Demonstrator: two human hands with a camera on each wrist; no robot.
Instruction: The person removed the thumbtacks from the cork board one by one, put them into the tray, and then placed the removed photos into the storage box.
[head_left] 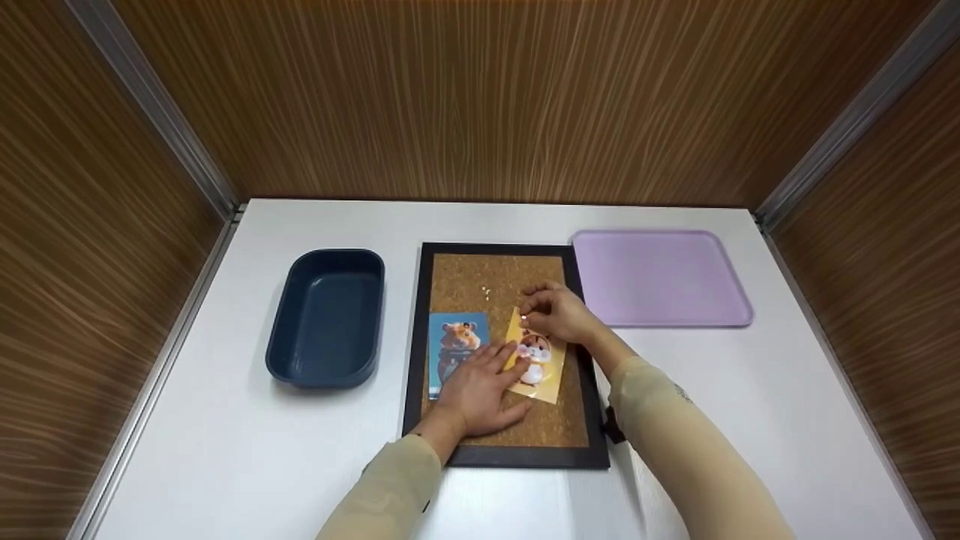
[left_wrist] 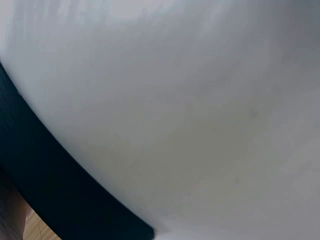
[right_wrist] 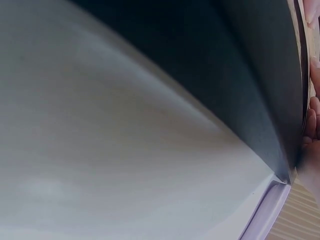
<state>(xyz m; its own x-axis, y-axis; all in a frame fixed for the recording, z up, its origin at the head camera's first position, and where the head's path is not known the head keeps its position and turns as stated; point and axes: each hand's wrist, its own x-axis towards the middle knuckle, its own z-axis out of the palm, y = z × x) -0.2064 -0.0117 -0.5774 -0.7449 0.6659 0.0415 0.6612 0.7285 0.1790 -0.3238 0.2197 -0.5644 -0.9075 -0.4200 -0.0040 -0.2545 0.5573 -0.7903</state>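
A black-framed corkboard (head_left: 517,439) lies on the white table. On its right half a yellow card (head_left: 553,375) with a cartoon hamster sits slightly tilted. My left hand (head_left: 480,394) rests with spread fingers on the cork, its fingertips touching that card's left edge. At the card's top edge my right hand (head_left: 559,313) pinches a small white pushpin (head_left: 523,317) between thumb and fingers. Left of it lies a blue card (head_left: 459,337) with a hamster picture, partly covered by my left hand. Several tiny pale pins (head_left: 486,292) are on the cork above the cards.
A dark blue deep tray (head_left: 326,375) stands left of the board. To the right, a flat lilac tray (head_left: 652,277) sits by the board's upper corner. Wood-grain panels (head_left: 480,105) enclose the white table (head_left: 195,450) at the back and sides.
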